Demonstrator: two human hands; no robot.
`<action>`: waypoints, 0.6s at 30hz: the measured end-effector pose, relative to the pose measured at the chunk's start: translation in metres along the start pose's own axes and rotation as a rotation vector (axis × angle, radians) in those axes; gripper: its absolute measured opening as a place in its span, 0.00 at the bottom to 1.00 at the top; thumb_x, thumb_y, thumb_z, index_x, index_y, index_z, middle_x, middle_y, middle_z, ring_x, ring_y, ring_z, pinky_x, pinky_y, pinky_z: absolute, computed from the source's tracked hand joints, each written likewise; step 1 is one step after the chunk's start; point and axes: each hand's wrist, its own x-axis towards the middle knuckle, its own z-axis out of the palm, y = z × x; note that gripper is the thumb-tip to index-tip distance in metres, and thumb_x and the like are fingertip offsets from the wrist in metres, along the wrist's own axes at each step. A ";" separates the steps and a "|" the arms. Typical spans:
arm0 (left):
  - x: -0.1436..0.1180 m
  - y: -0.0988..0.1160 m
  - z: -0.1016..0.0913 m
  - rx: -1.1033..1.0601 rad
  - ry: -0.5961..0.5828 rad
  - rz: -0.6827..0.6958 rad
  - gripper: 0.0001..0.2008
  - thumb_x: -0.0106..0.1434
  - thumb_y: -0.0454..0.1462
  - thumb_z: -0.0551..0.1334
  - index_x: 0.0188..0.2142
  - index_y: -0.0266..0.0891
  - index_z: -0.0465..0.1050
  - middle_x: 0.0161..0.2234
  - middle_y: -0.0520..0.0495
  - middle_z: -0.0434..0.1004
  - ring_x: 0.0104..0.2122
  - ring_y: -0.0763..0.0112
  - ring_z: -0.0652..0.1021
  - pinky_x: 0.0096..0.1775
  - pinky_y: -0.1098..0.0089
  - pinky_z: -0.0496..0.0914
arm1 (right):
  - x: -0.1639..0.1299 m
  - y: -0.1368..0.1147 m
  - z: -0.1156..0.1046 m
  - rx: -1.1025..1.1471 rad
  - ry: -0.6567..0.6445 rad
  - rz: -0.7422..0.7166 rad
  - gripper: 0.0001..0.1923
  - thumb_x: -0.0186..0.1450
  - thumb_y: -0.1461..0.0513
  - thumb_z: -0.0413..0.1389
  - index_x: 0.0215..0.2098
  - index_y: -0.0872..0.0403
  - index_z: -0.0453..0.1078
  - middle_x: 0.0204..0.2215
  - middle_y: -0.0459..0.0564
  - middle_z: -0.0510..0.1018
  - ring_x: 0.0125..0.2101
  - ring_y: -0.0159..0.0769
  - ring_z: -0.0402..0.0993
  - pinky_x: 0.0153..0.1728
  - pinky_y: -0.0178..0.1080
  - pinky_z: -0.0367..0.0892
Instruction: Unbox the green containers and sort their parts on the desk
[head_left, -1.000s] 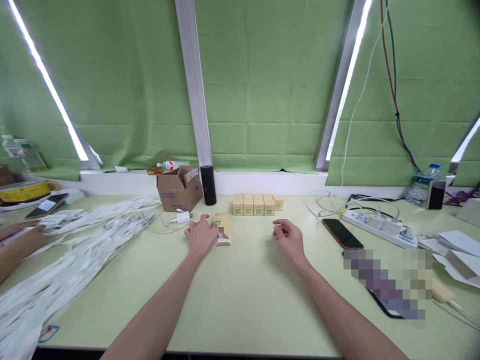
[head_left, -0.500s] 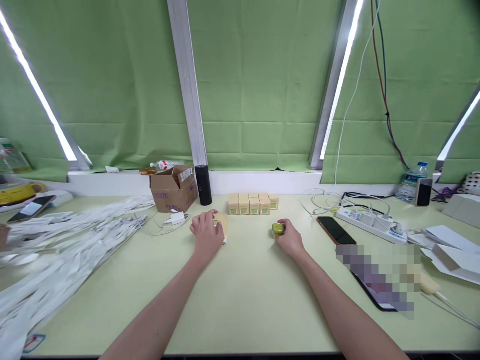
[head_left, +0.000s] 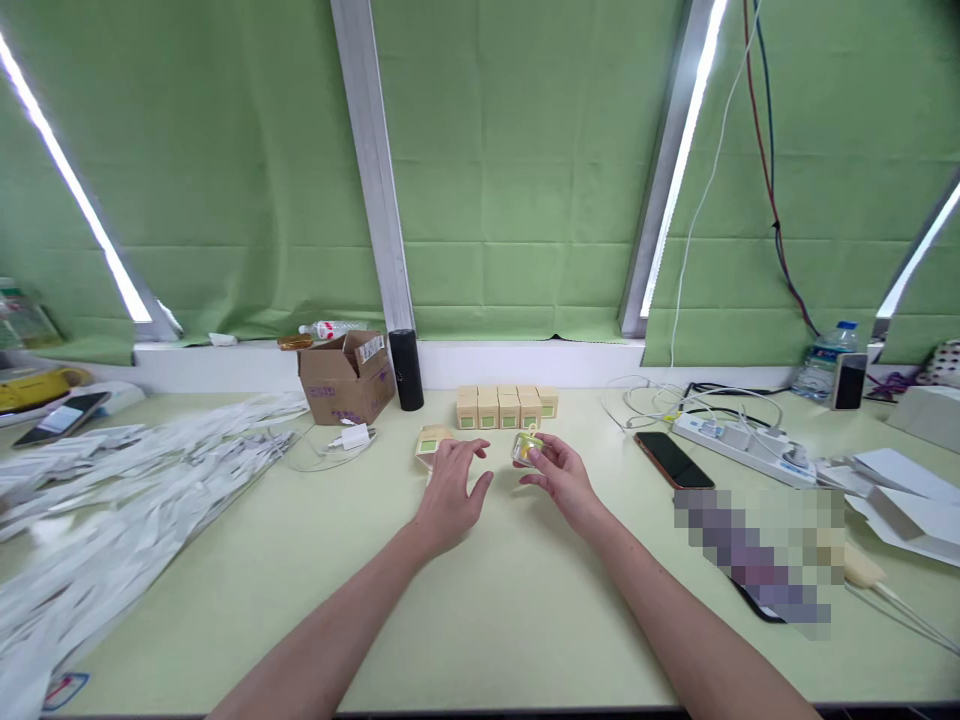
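Clear case (head_left: 523,452) pinched in right hand (head_left: 568,482)

Located just right of and below frame centre; shows green edging and yellow inside; gripped between thumb and fingers. Left of case: left hand (head_left: 451,497), fingers spread, thumb well apart; directly behind fingers, small kraft carton (head_left: 429,446), contact impossible to tell. Above both hands, mid-frame: row of kraft boxes (head_left: 499,410); left of centre: cardboard box (head_left: 337,390) beside black cylinder (head_left: 406,371), white charger (head_left: 355,436) in front; lower left: white strips (head_left: 142,510); right of centre: phone (head_left: 673,460) near power strip (head_left: 739,448).
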 end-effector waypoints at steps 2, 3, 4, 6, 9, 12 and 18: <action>0.000 0.003 0.001 -0.042 0.003 0.008 0.18 0.72 0.38 0.59 0.60 0.44 0.65 0.49 0.42 0.76 0.51 0.54 0.71 0.53 0.52 0.69 | -0.006 -0.002 0.007 0.123 -0.076 0.024 0.29 0.55 0.52 0.74 0.50 0.51 0.73 0.43 0.53 0.83 0.38 0.46 0.84 0.34 0.42 0.75; -0.001 0.005 0.001 -0.057 0.004 0.012 0.18 0.72 0.38 0.59 0.60 0.44 0.65 0.48 0.42 0.76 0.51 0.54 0.71 0.52 0.52 0.69 | -0.008 -0.002 0.009 0.178 -0.115 0.040 0.28 0.56 0.53 0.74 0.50 0.51 0.73 0.43 0.53 0.84 0.37 0.45 0.84 0.33 0.41 0.74; -0.001 0.007 0.001 -0.068 0.004 0.021 0.17 0.72 0.38 0.59 0.59 0.44 0.65 0.48 0.42 0.76 0.51 0.55 0.71 0.52 0.53 0.70 | -0.010 -0.003 0.010 0.229 -0.153 0.057 0.26 0.57 0.54 0.73 0.50 0.51 0.74 0.42 0.54 0.84 0.36 0.45 0.83 0.32 0.41 0.72; 0.000 0.010 0.000 -0.072 -0.001 0.048 0.16 0.72 0.37 0.59 0.58 0.43 0.66 0.46 0.42 0.77 0.50 0.55 0.72 0.51 0.54 0.71 | -0.011 -0.005 0.010 0.313 -0.214 0.085 0.21 0.60 0.54 0.70 0.48 0.52 0.75 0.42 0.57 0.85 0.34 0.43 0.82 0.31 0.41 0.70; 0.000 0.012 -0.002 -0.050 -0.023 0.094 0.15 0.70 0.35 0.60 0.56 0.43 0.69 0.44 0.43 0.78 0.48 0.55 0.73 0.48 0.55 0.72 | -0.010 -0.008 0.008 0.384 -0.242 0.090 0.16 0.65 0.53 0.63 0.45 0.54 0.76 0.43 0.61 0.85 0.31 0.41 0.77 0.30 0.42 0.67; -0.001 0.012 -0.002 -0.024 -0.048 0.104 0.14 0.70 0.35 0.60 0.55 0.42 0.69 0.44 0.43 0.78 0.47 0.55 0.72 0.47 0.55 0.72 | -0.010 -0.012 0.008 0.411 -0.211 0.083 0.14 0.66 0.54 0.60 0.44 0.54 0.76 0.44 0.61 0.85 0.30 0.41 0.75 0.30 0.42 0.67; -0.001 0.012 -0.001 -0.036 -0.059 0.075 0.12 0.70 0.35 0.59 0.52 0.42 0.71 0.42 0.43 0.79 0.46 0.56 0.73 0.45 0.56 0.72 | -0.012 -0.013 0.011 0.367 -0.184 0.052 0.15 0.64 0.52 0.62 0.42 0.54 0.78 0.43 0.60 0.85 0.33 0.42 0.78 0.33 0.43 0.70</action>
